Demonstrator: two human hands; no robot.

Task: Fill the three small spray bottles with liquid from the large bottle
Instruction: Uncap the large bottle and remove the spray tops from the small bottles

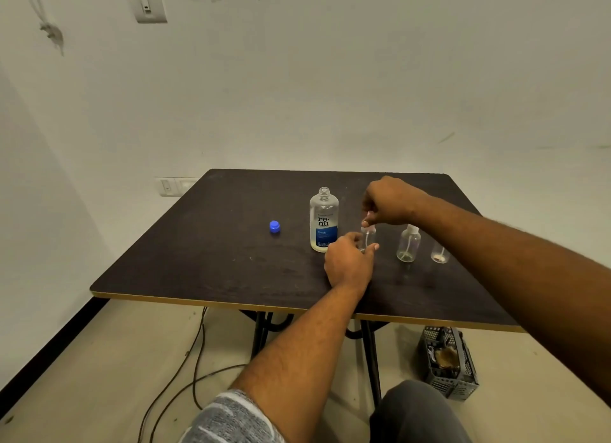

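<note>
While steadying first spray bottle (367, 239) on tabletop (205, 261), left hand (348, 264) grip wraps its body; right hand (390, 199) grip pinches its top, beside uncapped large bottle (323, 221).

Left hand (347, 264) in a low, curled grip; right hand (391, 199) pinching above it.

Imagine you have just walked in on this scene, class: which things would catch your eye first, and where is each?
First, the two hands meeting mid-table: the left hand grips a small clear spray bottle while the right hand pinches its top. Just left of them stands the large uncapped bottle with a blue label. Its bright blue cap lies alone further left on the dark table.
</note>
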